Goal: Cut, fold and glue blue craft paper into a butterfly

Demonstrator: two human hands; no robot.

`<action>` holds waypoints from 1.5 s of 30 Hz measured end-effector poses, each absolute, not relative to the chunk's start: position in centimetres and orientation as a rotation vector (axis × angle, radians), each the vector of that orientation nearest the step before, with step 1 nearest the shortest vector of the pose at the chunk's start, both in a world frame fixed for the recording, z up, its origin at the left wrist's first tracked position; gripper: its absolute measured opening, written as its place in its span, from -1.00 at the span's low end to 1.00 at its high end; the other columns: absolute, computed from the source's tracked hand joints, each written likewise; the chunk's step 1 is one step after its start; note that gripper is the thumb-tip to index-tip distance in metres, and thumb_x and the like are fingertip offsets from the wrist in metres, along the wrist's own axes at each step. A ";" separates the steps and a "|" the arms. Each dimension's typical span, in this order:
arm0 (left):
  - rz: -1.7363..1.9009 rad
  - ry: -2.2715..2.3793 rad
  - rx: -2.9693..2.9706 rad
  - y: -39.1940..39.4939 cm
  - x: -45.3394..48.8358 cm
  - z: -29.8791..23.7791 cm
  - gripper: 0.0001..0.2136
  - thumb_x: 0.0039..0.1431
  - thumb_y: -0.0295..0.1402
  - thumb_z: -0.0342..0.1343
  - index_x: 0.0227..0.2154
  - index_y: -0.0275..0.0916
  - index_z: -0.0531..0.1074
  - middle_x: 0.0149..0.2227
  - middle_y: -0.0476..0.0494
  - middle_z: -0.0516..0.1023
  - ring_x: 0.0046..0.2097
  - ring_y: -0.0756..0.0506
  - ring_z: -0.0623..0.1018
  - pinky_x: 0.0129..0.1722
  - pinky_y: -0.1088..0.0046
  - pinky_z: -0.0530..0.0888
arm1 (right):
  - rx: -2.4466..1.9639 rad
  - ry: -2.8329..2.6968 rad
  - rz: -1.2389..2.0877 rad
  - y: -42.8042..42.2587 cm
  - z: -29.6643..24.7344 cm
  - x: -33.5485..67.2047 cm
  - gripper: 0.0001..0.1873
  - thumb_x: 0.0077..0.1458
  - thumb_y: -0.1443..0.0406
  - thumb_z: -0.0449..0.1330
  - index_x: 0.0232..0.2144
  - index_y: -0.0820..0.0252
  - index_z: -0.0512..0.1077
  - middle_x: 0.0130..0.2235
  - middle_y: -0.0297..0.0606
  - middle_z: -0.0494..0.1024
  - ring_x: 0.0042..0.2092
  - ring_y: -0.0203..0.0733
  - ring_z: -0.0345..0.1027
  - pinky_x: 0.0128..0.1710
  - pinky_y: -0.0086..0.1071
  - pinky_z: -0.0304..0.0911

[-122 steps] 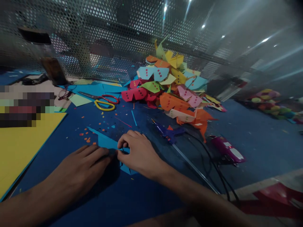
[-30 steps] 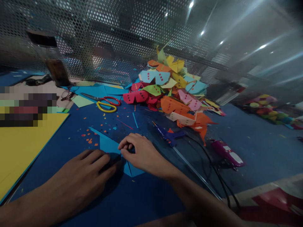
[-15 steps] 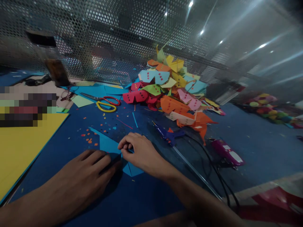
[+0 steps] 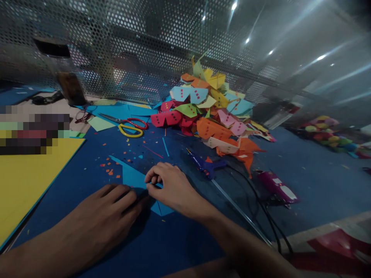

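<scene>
A folded piece of blue paper (image 4: pixel 131 177) lies on the dark blue tabletop in front of me, its pointed tip toward the back left. My left hand (image 4: pixel 114 206) rests over its near left side, fingers curled and thumb against the paper. From the right, my right hand (image 4: pixel 171 187) is closed on the paper's middle, with thumb and forefinger close together at a crease. The lower part of the paper shows below that hand. Whatever lies right under the fingertips is hidden.
Red-and-yellow-handled scissors (image 4: pixel 131 127) lie behind small paper scraps (image 4: pixel 109 171). A blue glue gun (image 4: pixel 204 164) with a cord is at right, near a purple device (image 4: pixel 277 186). Folded paper butterflies (image 4: pixel 188 92) are piled at the back. Yellow sheets (image 4: pixel 37 181) and a jar (image 4: pixel 68 77) are left.
Both hands stay nearly in place on the blue paper. My right thumb has shifted slightly to the left.
</scene>
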State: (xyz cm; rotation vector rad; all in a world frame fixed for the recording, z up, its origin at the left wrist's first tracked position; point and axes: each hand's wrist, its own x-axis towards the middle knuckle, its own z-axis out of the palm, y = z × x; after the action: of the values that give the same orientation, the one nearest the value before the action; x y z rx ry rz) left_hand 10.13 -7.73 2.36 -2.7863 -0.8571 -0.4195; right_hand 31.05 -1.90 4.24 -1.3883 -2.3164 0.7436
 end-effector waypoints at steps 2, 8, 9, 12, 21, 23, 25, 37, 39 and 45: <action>-0.383 -0.844 -2.772 -7.8 10.1 2.4 -0.63 0.19 -0.54 0.09 0.05 -0.23 0.47 -0.18 -0.12 0.63 -0.22 -0.18 0.53 -0.21 0.21 0.42 | -1.389 -2.315 0.749 -1.9 4.3 31.1 -0.85 0.03 0.45 0.29 -0.35 0.10 0.51 -0.30 -0.44 0.55 -0.16 -0.25 0.38 -0.10 -0.28 0.09; -0.338 -0.778 -2.724 -8.3 10.1 2.6 -0.58 0.13 -0.58 0.05 0.06 -0.28 0.48 -0.11 -0.21 0.65 -0.13 -0.25 0.57 -0.12 0.14 0.47 | -1.405 -2.310 0.755 -2.0 4.4 31.1 -0.83 0.04 0.47 0.26 -0.34 0.10 0.52 -0.29 -0.42 0.57 -0.16 -0.23 0.38 -0.11 -0.27 0.08; -0.324 -0.783 -2.722 -8.3 10.1 2.6 -0.57 0.12 -0.58 0.06 0.07 -0.29 0.48 -0.10 -0.22 0.65 -0.11 -0.26 0.57 -0.11 0.13 0.48 | -1.407 -2.308 0.759 -2.0 4.4 31.1 -0.83 0.04 0.47 0.26 -0.35 0.10 0.52 -0.29 -0.41 0.57 -0.16 -0.23 0.38 -0.11 -0.27 0.09; -0.307 -0.794 -2.727 -8.6 10.0 2.5 -0.54 0.09 -0.58 0.06 0.09 -0.30 0.47 -0.08 -0.25 0.65 -0.11 -0.27 0.58 -0.13 0.13 0.50 | -1.413 -2.299 0.787 -1.9 4.5 31.1 -0.83 0.06 0.47 0.26 -0.35 0.10 0.54 -0.29 -0.41 0.58 -0.16 -0.22 0.38 -0.12 -0.28 0.10; -0.324 -0.776 -2.702 -8.8 10.0 2.2 -0.51 0.04 -0.60 0.06 0.09 -0.31 0.47 -0.07 -0.26 0.66 -0.11 -0.27 0.60 -0.14 0.14 0.52 | -1.407 -2.324 0.751 -2.0 4.6 31.0 -0.79 0.07 0.50 0.23 -0.31 0.10 0.53 -0.27 -0.40 0.58 -0.14 -0.22 0.39 -0.08 -0.27 0.10; -0.327 -0.785 -2.699 -8.7 10.1 2.4 -0.51 0.03 -0.60 0.06 0.08 -0.32 0.47 -0.08 -0.27 0.66 -0.12 -0.28 0.60 -0.14 0.13 0.53 | -1.417 -2.313 0.729 -2.2 4.5 30.8 -0.83 0.08 0.47 0.24 -0.34 0.11 0.51 -0.29 -0.41 0.57 -0.15 -0.22 0.38 -0.08 -0.25 0.08; -0.322 -0.801 -2.704 -8.7 10.2 2.5 -0.50 0.03 -0.60 0.06 0.08 -0.32 0.47 -0.07 -0.27 0.66 -0.11 -0.28 0.61 -0.13 0.13 0.53 | -1.439 -2.294 0.704 -2.4 4.3 30.6 -0.92 0.10 0.39 0.29 -0.35 0.11 0.50 -0.29 -0.41 0.55 -0.15 -0.21 0.37 -0.06 -0.23 0.07; -0.376 -0.833 -2.674 -9.0 10.1 2.2 -0.57 0.07 -0.59 0.05 0.02 -0.30 0.52 -0.11 -0.26 0.65 -0.11 -0.25 0.57 -0.09 0.17 0.48 | -1.454 -2.304 0.661 -2.8 4.3 30.5 -0.83 0.09 0.25 0.38 -0.30 0.10 0.46 -0.25 -0.40 0.53 -0.13 -0.18 0.34 -0.01 -0.19 0.04; -0.373 -0.843 -2.674 -9.0 10.1 2.2 -0.60 0.09 -0.59 0.05 -0.01 -0.29 0.52 -0.12 -0.27 0.64 -0.11 -0.25 0.57 -0.08 0.16 0.48 | -1.462 -2.312 0.654 -2.9 4.3 30.4 -0.78 0.08 0.20 0.40 -0.28 0.10 0.45 -0.22 -0.38 0.53 -0.12 -0.16 0.34 0.01 -0.18 0.05; -0.385 -0.822 -2.663 -9.1 10.1 2.2 -0.64 0.13 -0.56 0.08 -0.01 -0.26 0.52 -0.05 -0.27 0.62 -0.04 -0.27 0.55 -0.02 0.16 0.46 | -1.479 -2.312 0.644 -3.0 4.2 30.2 -0.76 0.07 0.19 0.41 -0.30 0.10 0.43 -0.22 -0.37 0.52 -0.10 -0.14 0.34 0.05 -0.14 0.05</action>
State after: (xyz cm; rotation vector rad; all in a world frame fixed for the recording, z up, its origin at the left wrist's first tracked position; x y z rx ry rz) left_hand 10.08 -9.05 2.17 -2.6626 -0.8219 -0.3847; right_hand 30.17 -3.03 4.23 -1.4793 -2.3123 0.6436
